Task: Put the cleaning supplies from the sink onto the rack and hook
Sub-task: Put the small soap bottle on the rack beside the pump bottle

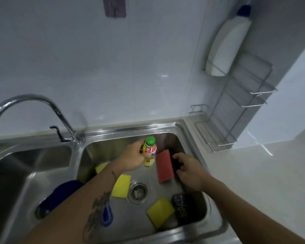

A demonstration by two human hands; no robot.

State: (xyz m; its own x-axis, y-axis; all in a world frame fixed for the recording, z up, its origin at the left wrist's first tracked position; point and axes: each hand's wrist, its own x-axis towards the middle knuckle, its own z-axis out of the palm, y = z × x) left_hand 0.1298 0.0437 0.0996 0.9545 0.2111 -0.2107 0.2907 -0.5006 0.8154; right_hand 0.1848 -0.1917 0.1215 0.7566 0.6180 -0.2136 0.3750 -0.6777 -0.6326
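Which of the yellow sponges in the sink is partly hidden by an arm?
The yellow sponge at the basin's left, under the left forearm. The one beside the drain and the one at the front lie fully in view.

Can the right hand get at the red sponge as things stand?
Probably yes. The right hand hangs open just beside the red sponge in the sink, with nothing between them; the left hand holds the bottle clear.

Left hand clenched in a grip, right hand reaching down, fingers seemingly spread.
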